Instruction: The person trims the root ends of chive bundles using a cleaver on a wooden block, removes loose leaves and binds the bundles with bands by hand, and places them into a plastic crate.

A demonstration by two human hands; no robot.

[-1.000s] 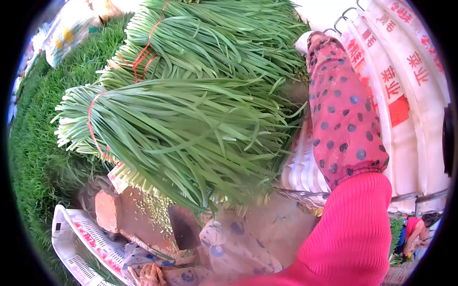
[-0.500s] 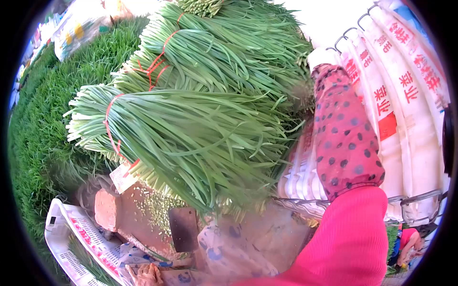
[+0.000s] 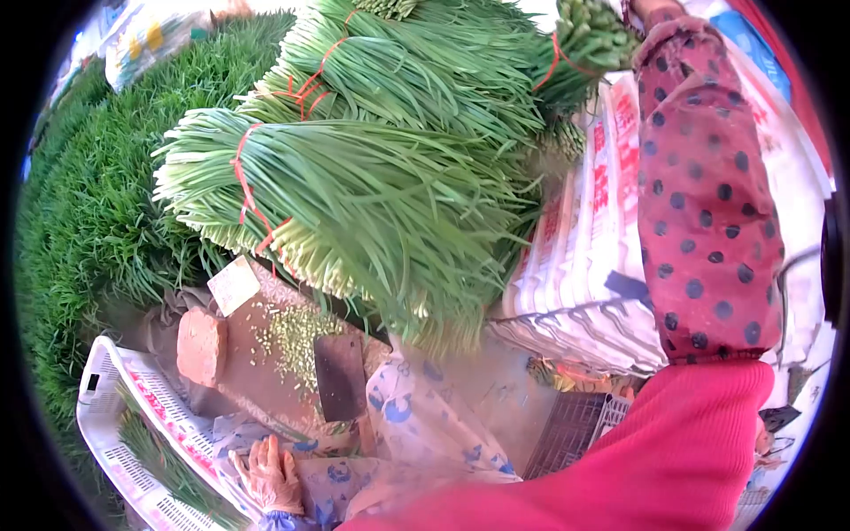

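My left hand, seemingly in a thin clear glove, rests on the patterned apron over my lap with its fingers spread. My right arm, in a spotted red sleeve cover, stretches to the top right. Only a bit of my right hand shows at the top edge; its fingers are hidden. Close by it lies a red-banded bundle of green stalks. Larger banded bundles of garlic chives are stacked before me. A dark cleaver-like blade lies beside chopped pale stem bits.
A reddish brick and a paper card sit left of the stem bits. A white plastic basket holds greens at lower left. White printed bags are stacked under my right arm. A dark crate stands below them.
My right arm has swung up and right. The red-banded stalk bundle now shows near my right hand. My left hand shows more fully, fingers spread. The view has shifted.
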